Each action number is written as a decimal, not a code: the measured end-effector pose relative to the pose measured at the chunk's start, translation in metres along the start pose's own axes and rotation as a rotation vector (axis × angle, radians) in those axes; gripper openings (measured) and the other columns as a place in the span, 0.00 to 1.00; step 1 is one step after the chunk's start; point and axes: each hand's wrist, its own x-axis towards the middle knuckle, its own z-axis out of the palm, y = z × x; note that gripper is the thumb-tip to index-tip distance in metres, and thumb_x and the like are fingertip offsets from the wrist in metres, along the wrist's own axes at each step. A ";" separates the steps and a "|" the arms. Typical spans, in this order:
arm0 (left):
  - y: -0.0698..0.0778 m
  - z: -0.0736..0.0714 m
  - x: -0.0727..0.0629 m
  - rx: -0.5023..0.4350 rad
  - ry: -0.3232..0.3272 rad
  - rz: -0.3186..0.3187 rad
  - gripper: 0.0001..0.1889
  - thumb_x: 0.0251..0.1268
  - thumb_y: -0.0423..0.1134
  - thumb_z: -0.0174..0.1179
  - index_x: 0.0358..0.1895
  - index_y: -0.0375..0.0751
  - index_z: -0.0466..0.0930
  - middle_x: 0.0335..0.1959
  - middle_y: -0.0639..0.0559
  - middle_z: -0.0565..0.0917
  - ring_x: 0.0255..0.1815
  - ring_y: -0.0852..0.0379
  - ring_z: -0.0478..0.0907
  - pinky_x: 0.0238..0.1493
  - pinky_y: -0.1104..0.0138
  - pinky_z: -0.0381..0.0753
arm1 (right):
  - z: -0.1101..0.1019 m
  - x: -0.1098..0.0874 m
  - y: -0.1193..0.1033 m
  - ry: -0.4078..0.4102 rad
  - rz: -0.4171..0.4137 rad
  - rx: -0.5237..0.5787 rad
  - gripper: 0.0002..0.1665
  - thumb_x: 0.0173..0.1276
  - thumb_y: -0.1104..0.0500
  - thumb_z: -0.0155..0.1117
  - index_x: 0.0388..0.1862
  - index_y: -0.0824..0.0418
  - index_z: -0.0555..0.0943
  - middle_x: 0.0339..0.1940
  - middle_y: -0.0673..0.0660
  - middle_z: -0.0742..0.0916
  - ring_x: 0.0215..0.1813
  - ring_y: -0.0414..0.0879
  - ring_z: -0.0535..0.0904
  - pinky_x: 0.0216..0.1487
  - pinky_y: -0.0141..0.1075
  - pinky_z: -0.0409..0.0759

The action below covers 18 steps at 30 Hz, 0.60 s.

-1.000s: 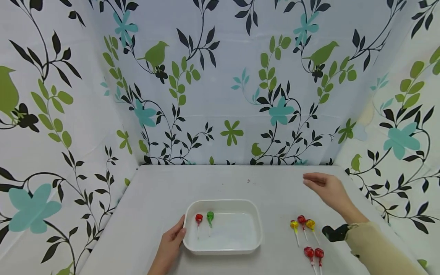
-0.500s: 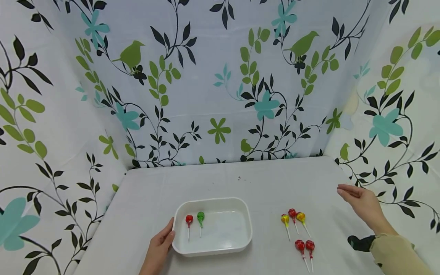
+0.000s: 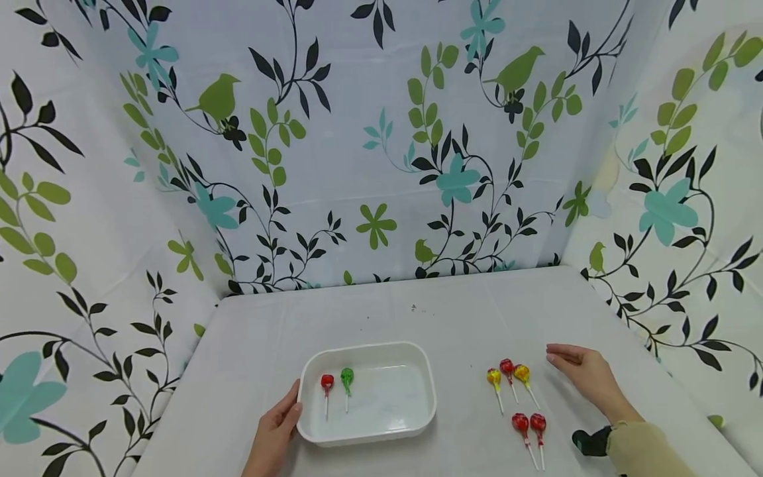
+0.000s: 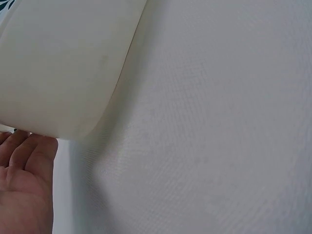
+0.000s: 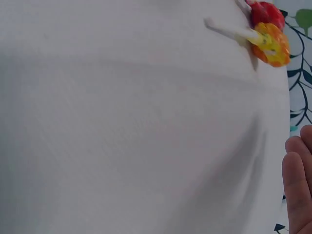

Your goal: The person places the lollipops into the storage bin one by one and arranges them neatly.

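Observation:
A white tray (image 3: 366, 437) lies left of the table's middle, with a red lollipop (image 3: 327, 383) and a green lollipop (image 3: 347, 377) inside. My left hand (image 3: 275, 427) grips the tray's left side; in the left wrist view its fingers (image 4: 36, 153) meet the tray wall (image 4: 58, 73). On the right, a yellow lollipop (image 3: 494, 377), a red one (image 3: 507, 368) and an orange-yellow one (image 3: 522, 374) lie together. Two more red lollipops (image 3: 520, 424) lie nearer the front. My right hand (image 3: 590, 377) hovers right of the group, fingers extended and holding nothing.
A white cloth covers the table (image 3: 256, 344). Patterned curtains (image 3: 334, 165) stand behind and on both sides. A black wrist device (image 3: 590, 442) sits by the right sleeve (image 3: 644, 450).
My right hand first moved right, away from the lollipops, then came back left toward them. The camera view turned slightly right. My left hand stays at the tray; the lollipops have not moved.

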 end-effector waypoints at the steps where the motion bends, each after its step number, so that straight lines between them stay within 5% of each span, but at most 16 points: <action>1: 0.000 0.000 0.000 0.001 0.001 -0.001 0.29 0.83 0.34 0.47 0.80 0.35 0.53 0.82 0.43 0.54 0.82 0.41 0.52 0.70 0.59 0.72 | 0.005 0.000 -0.001 -0.008 -0.001 -0.001 0.27 0.78 0.51 0.61 0.65 0.71 0.79 0.59 0.69 0.86 0.61 0.63 0.84 0.54 0.47 0.90; 8: 0.000 -0.002 0.000 -0.004 0.007 0.000 0.29 0.83 0.35 0.47 0.80 0.35 0.54 0.81 0.44 0.55 0.82 0.41 0.52 0.70 0.58 0.72 | 0.033 0.000 -0.010 -0.056 -0.031 -0.041 0.24 0.74 0.56 0.65 0.62 0.69 0.81 0.58 0.68 0.87 0.61 0.64 0.83 0.61 0.54 0.86; 18: 0.001 -0.001 -0.002 -0.012 0.004 0.010 0.28 0.82 0.35 0.48 0.80 0.35 0.55 0.82 0.44 0.55 0.82 0.41 0.53 0.70 0.58 0.74 | 0.044 0.001 -0.015 -0.074 -0.068 -0.140 0.22 0.70 0.56 0.69 0.60 0.64 0.84 0.56 0.65 0.89 0.56 0.61 0.85 0.58 0.57 0.86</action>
